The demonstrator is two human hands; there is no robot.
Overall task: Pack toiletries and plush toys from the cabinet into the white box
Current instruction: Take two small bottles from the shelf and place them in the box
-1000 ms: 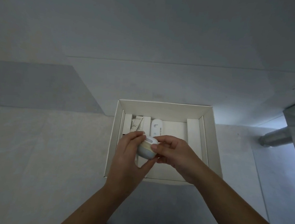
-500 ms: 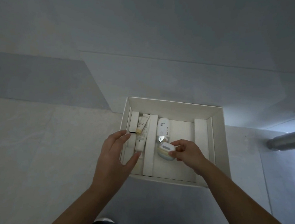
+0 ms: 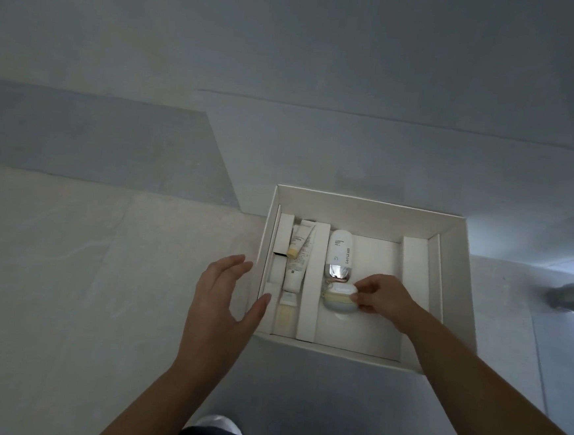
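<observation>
Small round case point(image 3: 339, 298) pinched by right hand point(image 3: 380, 298) inside white box point(image 3: 365, 208), below white bottle point(image 3: 339, 252), left hand point(image 3: 219, 298) held spread, fingers relaxed, beside box wall, nothing gripped

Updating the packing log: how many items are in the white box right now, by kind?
Tubes: 2
White bottle, silver cap: 1
Round pastel case, held by fingers of the right hand: 1
Small pale yellow container: 1
Total in the white box: 5. The far-left slot's white shapes are too unclear to count.
</observation>
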